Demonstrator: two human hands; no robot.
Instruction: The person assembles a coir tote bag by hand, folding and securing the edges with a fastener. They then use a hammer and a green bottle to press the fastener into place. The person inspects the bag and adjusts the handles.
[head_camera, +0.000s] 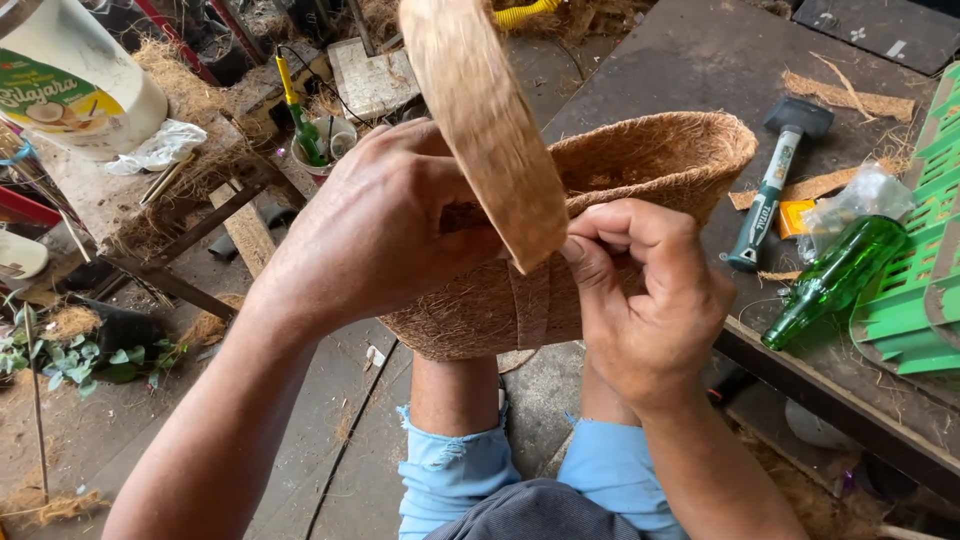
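Observation:
A brown coconut-fibre pot (650, 160) lies on its side above my knees, its open mouth facing right and up. My left hand (385, 225) grips the pot's near rim, fingers curled over the edge. My right hand (640, 290) pinches the lower end of a long flat fibre strip (485, 120) against the pot's wall. The strip rises from the pinch up past the top of the view. A second strip band runs down the pot's side below my fingers.
A dark workbench (690, 60) on the right holds a rubber mallet (775, 185), a green glass bottle (835, 275), a clear plastic bag and a green plastic crate (925, 250). At left stand a white jug (75, 75), a screwdriver in a cup (300, 125), loose fibre and small plants.

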